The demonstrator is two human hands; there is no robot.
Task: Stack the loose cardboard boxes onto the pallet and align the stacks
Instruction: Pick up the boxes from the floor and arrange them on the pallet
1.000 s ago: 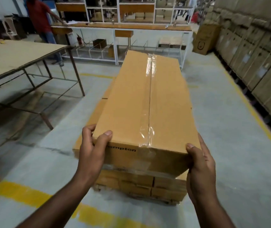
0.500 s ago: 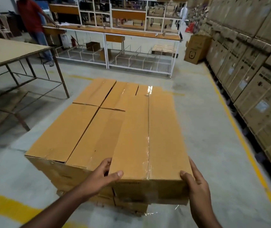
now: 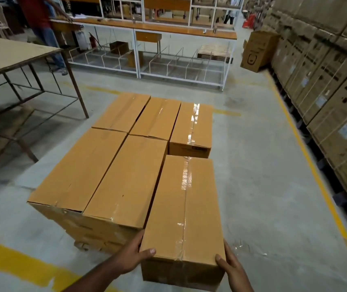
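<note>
Surroundings: a metal-framed table (image 3: 10, 57) with a flat board top stands to the left of the stack; behind it a person in a red shirt (image 3: 38, 15) stands at a long white-framed workbench (image 3: 153, 28) with an orange wooden top and wire-divided shelves below. Along the right, a wall of large strapped cartons (image 3: 326, 85) runs beside a yellow floor line (image 3: 307, 157); a single tilted carton (image 3: 257, 51) sits at its far end. A broad yellow stripe (image 3: 14, 262) crosses the smooth grey concrete floor at lower left.

Task items: the stack of boxes (image 3: 105, 169) forms a flat top of plain brown corrugated cardboard, two long boxes in front, three shorter-looking ones behind, seams sealed with glossy clear tape. The pallet beneath is almost wholly hidden; only a sliver shows at the stack's near lower edge.

The held box (image 3: 186, 207), long and rectangular with a taped centre seam, lies at the stack's near right corner, its left side just beside the neighbouring box, its far end near the rear right box (image 3: 191, 127). The left hand (image 3: 134, 257) grips its near left corner, thumb on top. The right hand (image 3: 230, 267) grips the near right corner, thumb on the top edge and fingers along the side.
</note>
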